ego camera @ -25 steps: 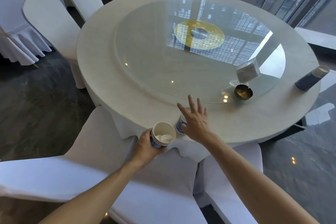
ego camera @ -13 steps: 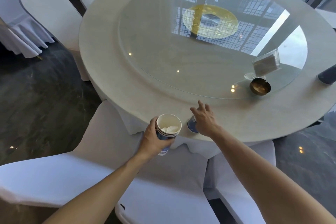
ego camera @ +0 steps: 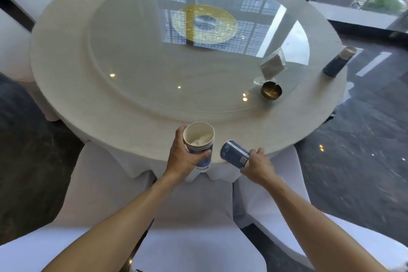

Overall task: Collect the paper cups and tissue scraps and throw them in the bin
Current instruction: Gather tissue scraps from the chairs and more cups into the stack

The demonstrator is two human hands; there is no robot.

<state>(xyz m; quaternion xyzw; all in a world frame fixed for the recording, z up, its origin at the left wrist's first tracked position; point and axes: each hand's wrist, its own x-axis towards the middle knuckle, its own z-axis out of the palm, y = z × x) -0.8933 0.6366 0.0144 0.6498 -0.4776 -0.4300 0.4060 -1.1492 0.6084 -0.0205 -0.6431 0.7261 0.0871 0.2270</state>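
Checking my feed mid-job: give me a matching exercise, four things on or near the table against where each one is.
Things:
1. stack of cups
2. single cup
3. ashtray
4. dark tube

Places:
A. on the table's far right edge
B. upright in the left hand
C. on the glass turntable
D. tilted in the right hand

Pairs: 1-B, 2-D, 3-C, 4-A
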